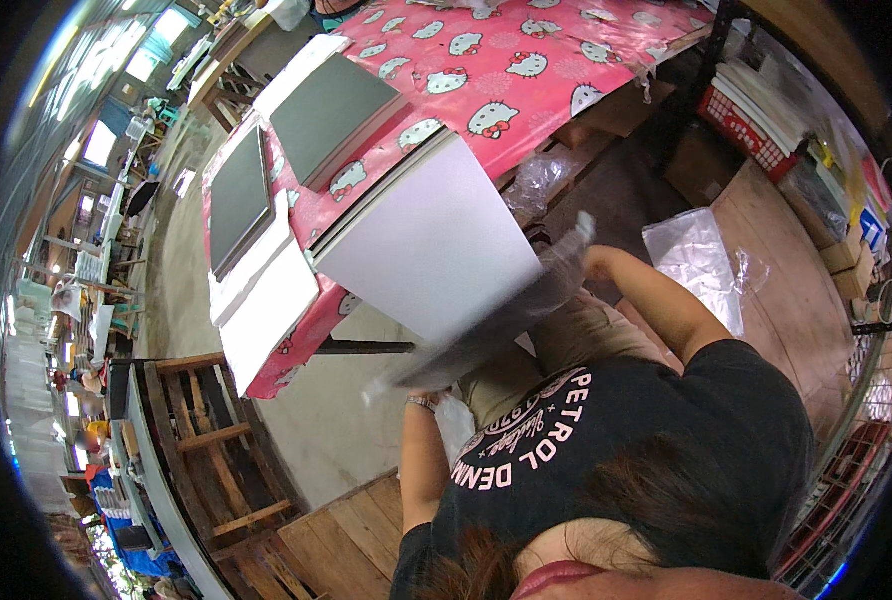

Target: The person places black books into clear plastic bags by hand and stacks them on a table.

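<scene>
A thin dark flat panel, apparently in clear plastic, is tilted between my hands above my lap and smeared by motion. My right hand grips its upper right end, the fingers partly hidden behind it. At the lower left end is my left hand, mostly covered by the panel, with a bracelet or watch at the wrist. Just beyond, a stack of large boards with a white top overhangs the table edge. Farther off lie a stack of dark grey boards and another dark board.
A pink cartoon-patterned cloth covers the table. White sheets lie along its left side. Clear plastic sleeves rest at my right, near a red basket of papers. A wooden slatted pallet is at lower left.
</scene>
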`<state>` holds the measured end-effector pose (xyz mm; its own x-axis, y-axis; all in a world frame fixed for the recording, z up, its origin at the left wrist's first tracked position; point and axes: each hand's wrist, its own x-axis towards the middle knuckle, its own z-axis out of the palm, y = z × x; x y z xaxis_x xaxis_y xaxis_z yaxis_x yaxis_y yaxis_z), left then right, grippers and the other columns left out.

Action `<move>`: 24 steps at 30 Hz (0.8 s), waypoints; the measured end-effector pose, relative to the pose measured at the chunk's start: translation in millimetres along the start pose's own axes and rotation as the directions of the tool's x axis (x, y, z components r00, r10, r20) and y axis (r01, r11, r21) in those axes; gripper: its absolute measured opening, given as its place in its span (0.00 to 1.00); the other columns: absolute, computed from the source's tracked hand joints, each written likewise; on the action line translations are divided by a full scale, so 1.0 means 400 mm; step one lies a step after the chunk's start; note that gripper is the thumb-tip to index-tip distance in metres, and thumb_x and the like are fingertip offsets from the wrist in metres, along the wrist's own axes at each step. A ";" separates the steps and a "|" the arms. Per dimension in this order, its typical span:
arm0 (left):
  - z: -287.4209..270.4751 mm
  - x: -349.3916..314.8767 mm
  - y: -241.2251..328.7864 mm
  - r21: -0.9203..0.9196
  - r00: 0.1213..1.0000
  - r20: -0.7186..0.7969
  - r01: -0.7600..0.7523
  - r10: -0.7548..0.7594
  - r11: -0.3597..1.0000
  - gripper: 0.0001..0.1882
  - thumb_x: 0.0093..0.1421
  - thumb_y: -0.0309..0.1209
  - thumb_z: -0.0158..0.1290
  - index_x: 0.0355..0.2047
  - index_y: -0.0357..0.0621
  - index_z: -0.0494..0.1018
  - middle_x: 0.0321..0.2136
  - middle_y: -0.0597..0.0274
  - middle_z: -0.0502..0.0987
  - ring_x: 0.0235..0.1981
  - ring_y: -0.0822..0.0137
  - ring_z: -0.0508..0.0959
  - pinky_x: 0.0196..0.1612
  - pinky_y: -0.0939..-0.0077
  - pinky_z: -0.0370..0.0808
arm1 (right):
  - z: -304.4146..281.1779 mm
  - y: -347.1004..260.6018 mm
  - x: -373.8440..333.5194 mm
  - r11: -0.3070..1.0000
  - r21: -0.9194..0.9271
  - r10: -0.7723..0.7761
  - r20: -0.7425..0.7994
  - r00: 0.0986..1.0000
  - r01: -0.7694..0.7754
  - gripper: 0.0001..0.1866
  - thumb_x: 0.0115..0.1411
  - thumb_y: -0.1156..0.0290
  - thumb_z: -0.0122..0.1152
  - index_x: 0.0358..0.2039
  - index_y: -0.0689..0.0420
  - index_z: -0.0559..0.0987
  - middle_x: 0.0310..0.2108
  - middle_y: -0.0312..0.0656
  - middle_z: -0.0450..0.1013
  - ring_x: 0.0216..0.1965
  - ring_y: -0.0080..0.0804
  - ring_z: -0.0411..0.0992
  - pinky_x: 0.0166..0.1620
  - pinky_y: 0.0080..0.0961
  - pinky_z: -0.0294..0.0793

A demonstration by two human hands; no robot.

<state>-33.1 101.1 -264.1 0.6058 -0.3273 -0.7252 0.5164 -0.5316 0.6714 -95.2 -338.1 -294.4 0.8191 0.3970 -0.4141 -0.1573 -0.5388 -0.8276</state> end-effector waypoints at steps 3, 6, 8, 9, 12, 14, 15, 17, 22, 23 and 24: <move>-0.082 -0.021 -0.007 0.055 0.977 -0.194 -0.076 0.085 0.996 0.17 0.48 0.36 0.61 0.36 0.40 0.75 0.26 0.65 0.76 0.19 0.75 0.67 0.22 0.78 0.65 | -0.098 -0.224 -0.009 0.965 -0.258 0.035 -0.062 0.997 -0.050 0.17 0.46 0.66 0.62 0.37 0.60 0.79 0.31 0.43 0.77 0.33 0.34 0.71 0.41 0.29 0.69; -0.068 -0.204 0.222 -0.017 0.964 -0.147 -0.225 0.220 0.974 0.18 0.46 0.30 0.64 0.37 0.40 0.73 0.27 0.69 0.74 0.21 0.77 0.68 0.23 0.80 0.65 | -0.177 -0.460 -0.117 0.969 0.196 -0.150 -0.023 0.988 0.152 0.13 0.55 0.66 0.61 0.31 0.65 0.77 0.24 0.36 0.72 0.29 0.21 0.70 0.35 0.21 0.69; -0.028 -0.341 0.359 -0.116 0.895 -0.012 -0.444 0.446 0.888 0.19 0.45 0.25 0.63 0.38 0.40 0.72 0.31 0.67 0.74 0.27 0.75 0.70 0.28 0.81 0.67 | -0.168 -0.618 -0.136 0.932 0.077 -0.347 -0.107 0.932 0.356 0.15 0.54 0.65 0.63 0.36 0.63 0.76 0.26 0.37 0.73 0.30 0.23 0.71 0.36 0.21 0.70; -0.005 -0.384 0.406 -0.177 0.824 0.059 -0.547 0.564 0.818 0.20 0.45 0.22 0.62 0.39 0.39 0.71 0.34 0.65 0.74 0.32 0.74 0.72 0.31 0.81 0.68 | -0.119 -0.664 -0.107 0.838 0.049 -0.517 -0.250 0.819 0.544 0.17 0.54 0.65 0.64 0.39 0.63 0.75 0.26 0.38 0.73 0.30 0.23 0.71 0.36 0.22 0.70; 0.082 -0.457 0.500 -0.393 0.565 -0.153 -0.788 0.811 0.474 0.21 0.45 0.18 0.59 0.41 0.38 0.70 0.40 0.58 0.73 0.43 0.68 0.72 0.42 0.78 0.69 | 0.022 -0.806 -0.063 0.612 -0.082 -0.760 -0.336 0.556 0.787 0.21 0.53 0.68 0.64 0.46 0.61 0.72 0.28 0.40 0.73 0.32 0.23 0.71 0.38 0.24 0.71; 0.108 -0.452 0.538 -0.425 0.446 -0.324 -0.857 0.834 0.293 0.23 0.46 0.16 0.56 0.46 0.35 0.68 0.46 0.52 0.72 0.48 0.63 0.71 0.50 0.72 0.67 | 0.034 -0.836 -0.042 0.742 0.108 -0.579 -0.395 0.713 0.662 0.18 0.54 0.70 0.63 0.45 0.61 0.73 0.28 0.40 0.74 0.32 0.22 0.71 0.38 0.24 0.72; 0.119 -0.451 0.554 -0.392 0.381 -0.426 -0.895 0.820 0.212 0.23 0.48 0.15 0.55 0.47 0.33 0.68 0.47 0.51 0.72 0.49 0.62 0.71 0.53 0.71 0.66 | 0.034 -0.840 -0.034 0.785 0.208 -0.472 -0.410 0.780 0.584 0.17 0.55 0.71 0.63 0.44 0.62 0.73 0.29 0.40 0.74 0.33 0.22 0.71 0.38 0.23 0.72; 0.103 -0.419 0.540 -0.485 0.510 -0.370 -0.819 0.777 0.307 0.21 0.50 0.16 0.53 0.47 0.32 0.68 0.45 0.52 0.73 0.48 0.62 0.72 0.53 0.70 0.67 | 0.021 -0.838 -0.025 0.751 0.256 -0.452 -0.471 0.757 0.608 0.11 0.56 0.73 0.60 0.39 0.63 0.74 0.28 0.40 0.75 0.32 0.21 0.71 0.38 0.21 0.72; 0.086 -0.353 0.519 -0.372 0.505 -0.527 -0.860 0.684 0.348 0.10 0.54 0.19 0.53 0.38 0.30 0.74 0.33 0.58 0.78 0.32 0.68 0.77 0.41 0.76 0.74 | -0.007 -0.828 -0.010 0.811 0.114 -0.405 -0.599 0.691 0.574 0.06 0.58 0.75 0.57 0.34 0.64 0.75 0.28 0.40 0.75 0.32 0.22 0.72 0.38 0.21 0.72; 0.083 -0.348 0.520 -0.290 0.460 -0.561 -0.888 0.689 0.357 0.10 0.54 0.19 0.53 0.38 0.30 0.74 0.32 0.58 0.78 0.32 0.68 0.77 0.40 0.77 0.74 | -0.038 -0.822 -0.009 0.852 0.118 -0.333 -0.630 0.701 0.510 0.06 0.58 0.75 0.57 0.34 0.64 0.75 0.28 0.40 0.75 0.33 0.22 0.72 0.38 0.21 0.72; 0.078 -0.342 0.520 -0.204 0.411 -0.591 -0.908 0.694 0.365 0.09 0.54 0.18 0.54 0.37 0.30 0.74 0.32 0.58 0.78 0.31 0.69 0.77 0.39 0.78 0.74 | -0.059 -0.822 -0.020 0.807 0.206 -0.302 -0.661 0.687 0.553 0.06 0.57 0.74 0.58 0.34 0.63 0.75 0.28 0.39 0.74 0.32 0.22 0.72 0.39 0.22 0.72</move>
<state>-27.5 11.0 -30.1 0.9652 -0.0422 0.2581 -0.2384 0.2632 0.9348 -36.9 -181.7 -9.9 0.9747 -0.0556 0.2163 0.2128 -0.0625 -0.9751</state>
